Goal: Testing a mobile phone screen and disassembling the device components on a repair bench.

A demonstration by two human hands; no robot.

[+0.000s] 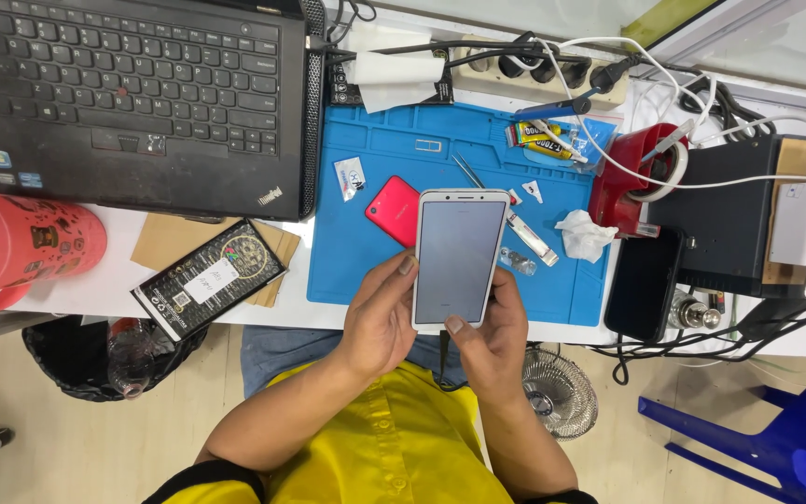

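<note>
Above blue mat (375, 271) | left hand (380, 322) and right hand (492, 341) both grasp white phone (459, 257), thumbs up.

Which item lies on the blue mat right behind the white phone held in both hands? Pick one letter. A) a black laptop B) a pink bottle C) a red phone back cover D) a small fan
C: the red phone back cover lies on the blue mat, partly hidden by the white phone that the left hand and right hand hold.
</note>
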